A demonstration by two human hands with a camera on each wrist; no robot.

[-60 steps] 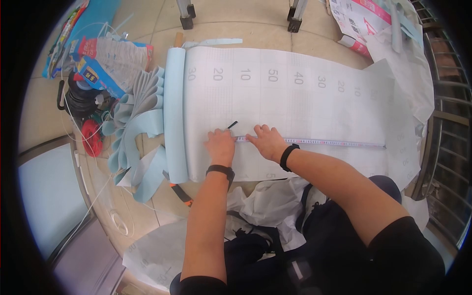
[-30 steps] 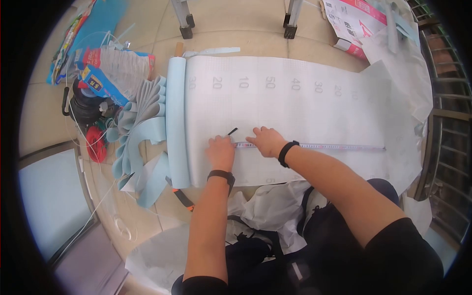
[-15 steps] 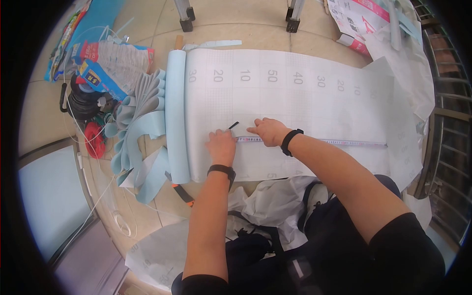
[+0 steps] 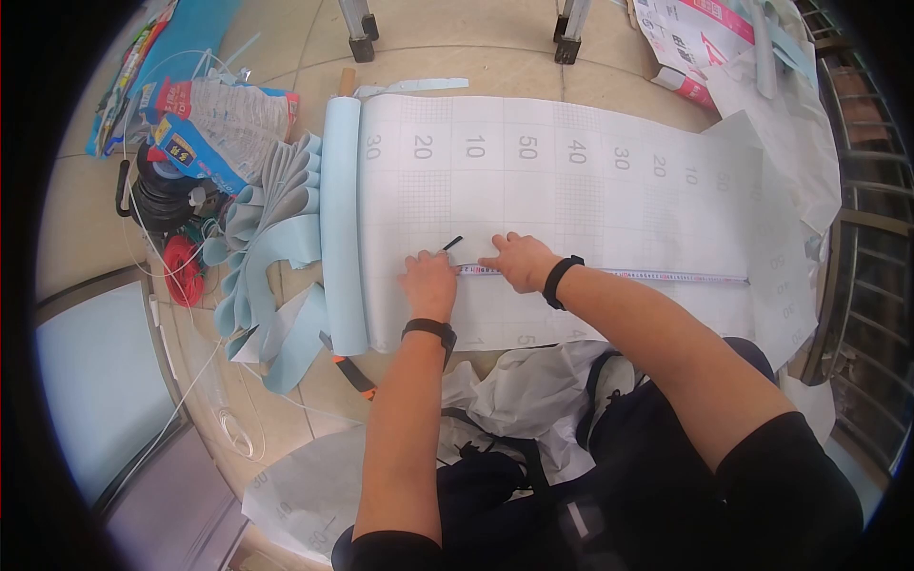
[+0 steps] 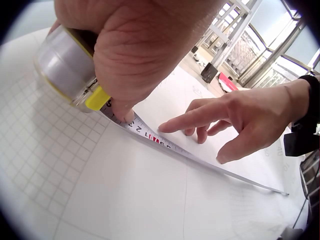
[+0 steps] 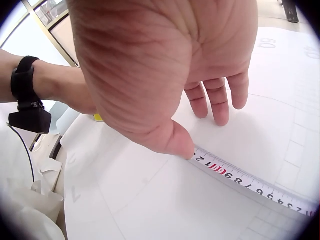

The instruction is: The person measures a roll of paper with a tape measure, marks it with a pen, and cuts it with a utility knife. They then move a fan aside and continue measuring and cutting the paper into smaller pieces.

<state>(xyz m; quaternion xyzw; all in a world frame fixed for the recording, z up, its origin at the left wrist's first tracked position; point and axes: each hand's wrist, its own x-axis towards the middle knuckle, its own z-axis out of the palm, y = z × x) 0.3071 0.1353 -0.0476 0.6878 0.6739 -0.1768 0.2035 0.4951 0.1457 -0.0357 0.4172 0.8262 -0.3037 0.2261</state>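
Head view: across the tiled floor point(image 4: 457, 43) lay a white gridded sheet point(image 4: 533, 205), with a pale blue roll point(image 4: 343, 228) at its left end. A tape blade point(image 4: 666, 276) stretched rightward across the sheet. The right hand point(image 4: 524, 262), fingers loosely spread and gripping nothing, had shifted since two seconds earlier to bare more blade between the hands, which probably made the measurement easier to read. The left hand point(image 4: 428, 285) grasped the tape measure case point(image 5: 62, 65) near the roll; a slim black stick point(image 4: 453, 244) lay by its fingertips.
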